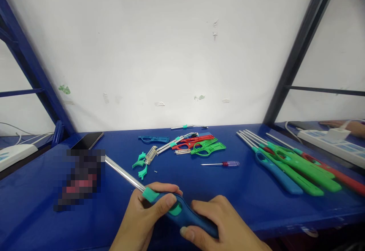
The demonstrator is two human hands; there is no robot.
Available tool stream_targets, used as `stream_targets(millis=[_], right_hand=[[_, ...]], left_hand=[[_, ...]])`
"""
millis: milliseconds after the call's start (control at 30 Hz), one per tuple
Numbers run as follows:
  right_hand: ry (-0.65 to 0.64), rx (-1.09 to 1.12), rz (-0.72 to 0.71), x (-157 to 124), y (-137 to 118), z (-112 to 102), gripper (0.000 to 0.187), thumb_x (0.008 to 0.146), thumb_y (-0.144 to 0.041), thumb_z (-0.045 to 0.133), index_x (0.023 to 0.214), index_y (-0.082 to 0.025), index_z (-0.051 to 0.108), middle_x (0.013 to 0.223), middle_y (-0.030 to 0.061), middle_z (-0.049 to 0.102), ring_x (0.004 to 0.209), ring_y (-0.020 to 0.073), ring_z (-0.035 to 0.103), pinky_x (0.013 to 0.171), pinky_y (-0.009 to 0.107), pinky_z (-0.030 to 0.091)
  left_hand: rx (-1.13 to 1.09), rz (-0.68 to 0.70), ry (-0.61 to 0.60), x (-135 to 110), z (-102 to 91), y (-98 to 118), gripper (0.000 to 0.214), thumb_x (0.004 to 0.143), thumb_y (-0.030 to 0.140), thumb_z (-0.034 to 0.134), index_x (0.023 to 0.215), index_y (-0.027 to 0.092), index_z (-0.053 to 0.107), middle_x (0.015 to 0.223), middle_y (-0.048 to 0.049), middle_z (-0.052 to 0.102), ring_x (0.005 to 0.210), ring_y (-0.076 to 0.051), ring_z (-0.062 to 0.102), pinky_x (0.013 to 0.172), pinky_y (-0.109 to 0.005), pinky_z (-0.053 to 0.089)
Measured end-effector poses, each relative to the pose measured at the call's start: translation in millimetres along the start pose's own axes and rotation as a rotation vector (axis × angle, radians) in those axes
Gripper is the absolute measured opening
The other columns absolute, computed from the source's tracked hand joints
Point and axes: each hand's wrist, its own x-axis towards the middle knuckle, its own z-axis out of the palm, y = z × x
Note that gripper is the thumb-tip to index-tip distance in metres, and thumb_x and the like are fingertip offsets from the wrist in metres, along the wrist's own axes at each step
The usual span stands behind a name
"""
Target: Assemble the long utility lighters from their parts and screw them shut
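Between my two hands is a blue long-reach lighter (186, 207) with a silver tube (125, 173) pointing up to the left. My left hand (146, 209) is closed around its front, thumb on the blue body beside the turquoise trigger and collar. My right hand (219, 220) grips the rear of the handle, thumb below and fingers above. Parts of the handle are covered by my fingers. Beyond my hands, a screwdriver (230, 163) with a clear purple-red handle lies on the blue table (176, 175).
Green shell halves (211, 148), a red shell half (188, 143), a blue shell half (154, 139) and turquoise triggers (139, 161) lie ahead. Several whole lighters (308, 167) are heaped at right. A phone (88, 140) lies left; another person's hand (342, 126) shows far right.
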Motion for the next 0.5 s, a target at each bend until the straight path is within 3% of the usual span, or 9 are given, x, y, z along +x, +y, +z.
stream_targets(millis=[133,333,500], right_hand=[[0.003,-0.059,-0.032,-0.2,0.1,3.5,0.046,0.101,-0.065,0.054,0.09,-0.024,0.072,0.095,0.0057,0.07,0.101,0.0287,0.063,0.086,0.035,0.045],[0.038,-0.013,-0.057,-2.9,4.5,8.8,0.043,0.103,-0.062,0.054,0.09,-0.025,0.072,0.097,0.0043,0.073,0.104,0.0266,0.065,0.084,0.03,0.047],[0.029,-0.035,-0.075,-2.9,5.9,10.0,0.049,0.104,-0.065,0.05,0.088,-0.024,0.071,0.095,0.0046,0.073,0.1,0.0268,0.065,0.084,0.032,0.047]], left_hand=[[-0.015,0.018,0.063,-4.4,4.0,1.4,0.032,0.06,0.045,0.1,0.073,0.022,0.082,0.08,-0.0049,0.077,0.083,-0.023,0.069,0.076,-0.03,0.054],[-0.001,0.087,0.002,-2.2,0.7,-2.3,0.034,0.063,0.05,0.1,0.071,0.022,0.082,0.074,-0.0039,0.073,0.077,-0.019,0.064,0.069,-0.026,0.05],[0.002,0.046,0.015,-0.4,-0.3,-1.5,0.037,0.061,0.05,0.101,0.071,0.02,0.081,0.076,-0.0055,0.076,0.076,-0.021,0.068,0.07,-0.028,0.053]])
